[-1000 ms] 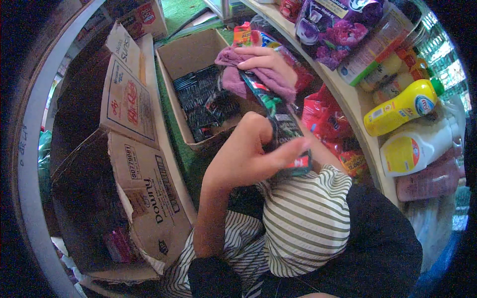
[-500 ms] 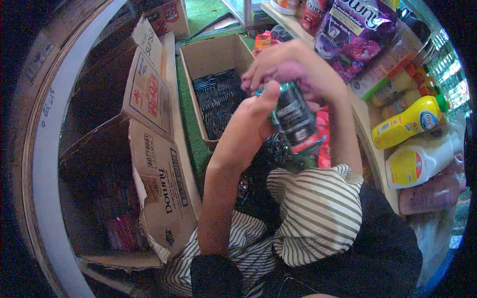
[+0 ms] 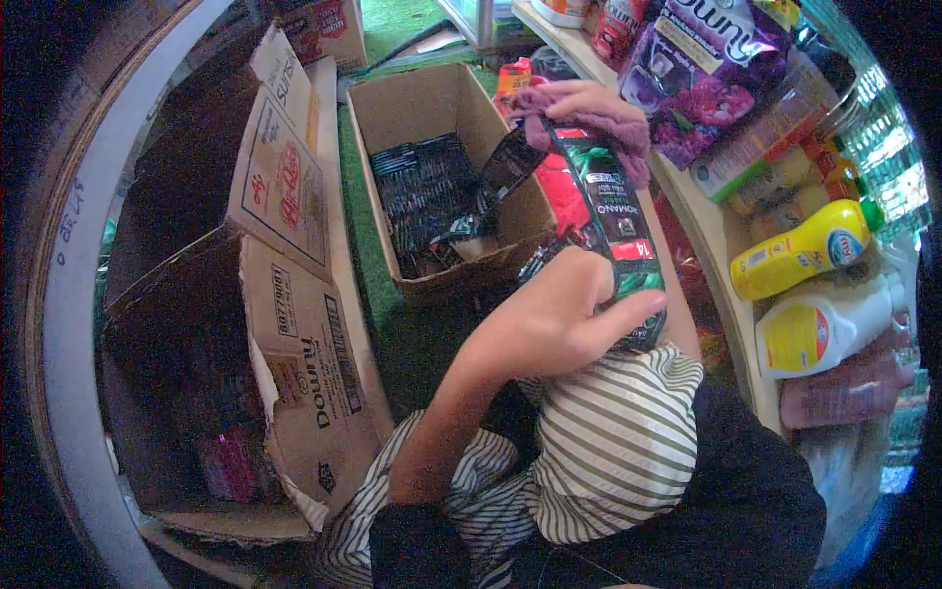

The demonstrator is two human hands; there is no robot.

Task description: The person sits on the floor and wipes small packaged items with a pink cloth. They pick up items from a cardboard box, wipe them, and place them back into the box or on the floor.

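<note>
A strip of glossy black-and-green sachets [image 3: 613,201] runs upright above my striped clothing. My left hand [image 3: 559,324] grips its lower part between curled fingers and thumb. My right hand [image 3: 584,103] is closed on a purple cloth [image 3: 628,147] at the upper end of the strip; most of its fingers are partly hidden in the cloth. Just left of the strip stands an open cardboard box [image 3: 422,98] holding several dark sachet packs [image 3: 402,196], with a loose length of them hanging at its right side.
Torn cardboard cartons [image 3: 299,344] line the left. A wooden shelf on the right holds a purple pouch [image 3: 702,83], a yellow bottle [image 3: 795,255], a white bottle [image 3: 805,334] and other goods. Red packets [image 3: 559,196] lie behind the strip, over green flooring [image 3: 383,334].
Since half a second ago, my right hand has moved up to the strip's top with the cloth, and my left hand has moved down and right. The strip now shows stretched out between them.
</note>
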